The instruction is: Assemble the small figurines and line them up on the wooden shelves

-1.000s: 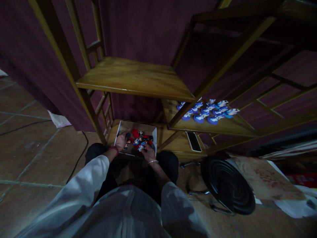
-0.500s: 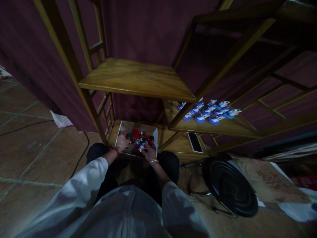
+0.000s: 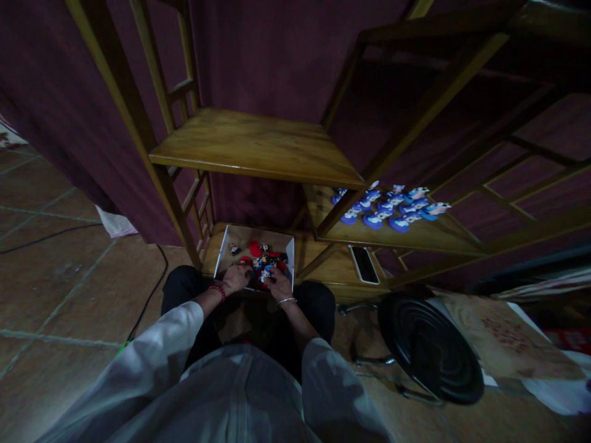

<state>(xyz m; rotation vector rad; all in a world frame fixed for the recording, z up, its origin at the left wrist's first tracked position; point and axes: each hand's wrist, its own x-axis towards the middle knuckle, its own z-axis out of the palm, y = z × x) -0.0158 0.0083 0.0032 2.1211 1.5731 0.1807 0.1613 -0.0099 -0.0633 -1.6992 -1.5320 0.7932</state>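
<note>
A shallow white box [image 3: 221, 251] sits on the lowest wooden shelf in front of my knees. Inside it lie several small figurines in red and black [image 3: 254, 248], and one stands apart as a dark figurine [image 3: 234, 249] near the left wall. My left hand [image 3: 236, 278], with a red bead bracelet, is closed at the box's near edge around a small dark grey object [image 3: 251, 276], whose kind I cannot make out. My right hand [image 3: 279, 284], wearing a pale bangle, grips a blue and white figurine [image 3: 266, 273] at the box's near right corner.
On the raised shelf to the right stand several blue and white figurines [image 3: 379, 216]. Below them lies a phone with a white edge [image 3: 364, 264]. A wooden shelf board [image 3: 258, 147] overhangs the box. A round black stool [image 3: 429, 347] stands at right; a cable [image 3: 159, 277] runs over the floor.
My left hand has moved toward me and slightly right with the dark grey object, uncovering the dark figurine on the box's left side. The right hand stays with its figurine.
</note>
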